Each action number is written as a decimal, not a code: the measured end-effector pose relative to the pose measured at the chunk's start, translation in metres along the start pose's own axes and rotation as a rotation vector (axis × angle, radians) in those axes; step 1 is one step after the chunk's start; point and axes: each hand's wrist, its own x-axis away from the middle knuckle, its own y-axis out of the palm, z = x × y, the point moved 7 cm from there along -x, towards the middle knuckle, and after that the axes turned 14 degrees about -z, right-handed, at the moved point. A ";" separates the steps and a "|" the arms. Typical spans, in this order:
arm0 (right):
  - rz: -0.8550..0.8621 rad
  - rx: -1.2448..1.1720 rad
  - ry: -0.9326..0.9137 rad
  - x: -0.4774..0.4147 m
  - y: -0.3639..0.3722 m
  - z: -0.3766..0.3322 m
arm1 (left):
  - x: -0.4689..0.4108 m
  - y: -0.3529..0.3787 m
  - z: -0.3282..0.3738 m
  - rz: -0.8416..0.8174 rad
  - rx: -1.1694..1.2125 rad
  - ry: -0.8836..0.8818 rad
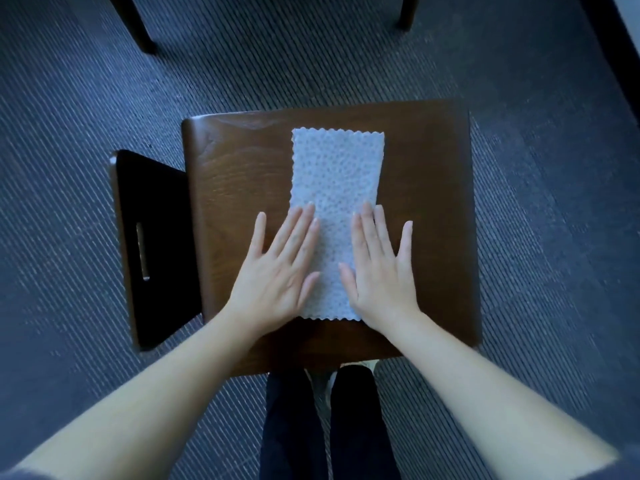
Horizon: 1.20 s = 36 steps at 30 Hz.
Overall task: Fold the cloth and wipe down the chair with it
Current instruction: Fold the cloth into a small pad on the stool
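- Cloth (334, 188): white, dotted, with wavy short edges. It lies flat as a long narrow rectangle on the chair seat (235, 174), slightly right of the seat's middle, with its long side running away from the person.
- Left hand (280, 268): released, with fingers straight and spread, palm down. It rests on the near left edge of the cloth, and its outer fingers lie on bare wood.
- Right hand (379, 271): released, with fingers straight and spread, palm down. It rests on the near right edge of the cloth, and its little finger lies on bare wood.
- Backrest (156, 244): dark, with a narrow slot (142, 251), at the seat's left side.
- Floor: striped blue-grey carpet (536, 237).
- Person's legs: dark trousers (291, 427) just in front of the seat's near edge.
- Two dark furniture legs (138, 29) stand on the carpet at the top of the view.
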 end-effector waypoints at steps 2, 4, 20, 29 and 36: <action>-0.023 0.060 -0.014 -0.001 0.008 0.003 | 0.005 0.013 -0.002 -0.042 -0.025 -0.026; -0.037 0.096 -0.037 -0.005 0.008 0.004 | 0.003 0.017 -0.006 -0.077 -0.035 -0.047; 0.066 -0.065 -0.511 0.060 0.002 -0.010 | 0.050 -0.011 0.006 0.126 -0.025 0.230; -0.085 -0.649 -0.237 0.055 -0.017 -0.004 | 0.053 -0.031 0.000 -0.070 0.508 0.081; -0.419 -1.037 -0.106 0.062 -0.028 -0.011 | 0.060 -0.042 -0.019 -0.195 1.001 -0.249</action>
